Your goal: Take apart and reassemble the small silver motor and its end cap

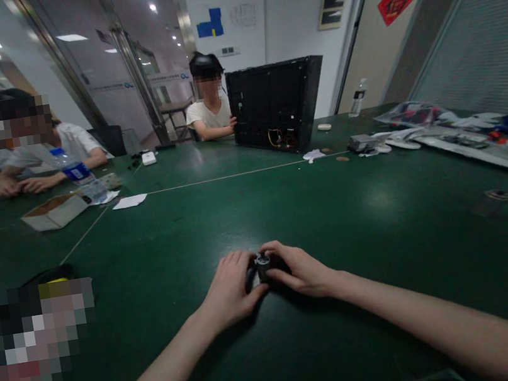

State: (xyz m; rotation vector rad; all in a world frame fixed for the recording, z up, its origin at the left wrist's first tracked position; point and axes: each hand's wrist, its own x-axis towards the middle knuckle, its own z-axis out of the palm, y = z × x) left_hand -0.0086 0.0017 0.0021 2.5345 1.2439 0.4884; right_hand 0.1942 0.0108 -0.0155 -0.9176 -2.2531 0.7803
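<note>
A small dark cylinder [264,268] with a pale metallic rim and a little knob on top stands upright on the green table in front of me. It resembles a small motor, but its exact kind is unclear. My right hand [301,269] grips it from the right, index finger at the top and thumb against the side. From the left, my left hand [233,286] curls around it, fingertips at the upper edge and thumb near the base. Something pale shows low down between the left fingers and the cylinder.
Across the green table [183,226], a person [211,111] holds a large black panel-like box [277,104]. An open carton [56,214] and a blue-labelled bottle [79,172] stand left. Bagged parts [480,144] lie right, near a small round item [497,197]. Other people sit far left.
</note>
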